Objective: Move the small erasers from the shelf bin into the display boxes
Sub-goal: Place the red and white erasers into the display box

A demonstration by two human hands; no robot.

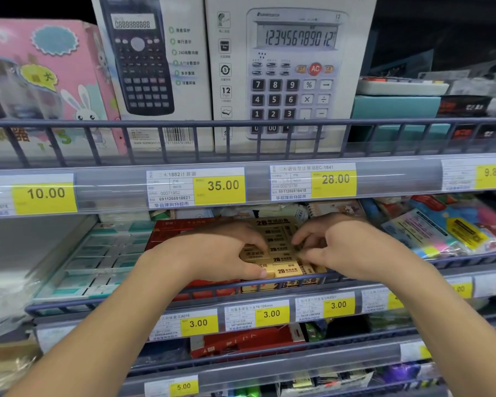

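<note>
Gripping small rectangular tan erasers [281, 255], both hands [272, 250] curl over them.

I see small tan erasers [281, 253] with dark "2B" print, packed flat in rows, labels up, inside a tan display box [281, 285] at the front of the middle shelf, right behind the wire rail. One eraser [287, 271] in the front row sits with its label plainly readable. A red display box [166, 234] lies touching the tan one on its left. I can't tell which container is the shelf bin.
</note>
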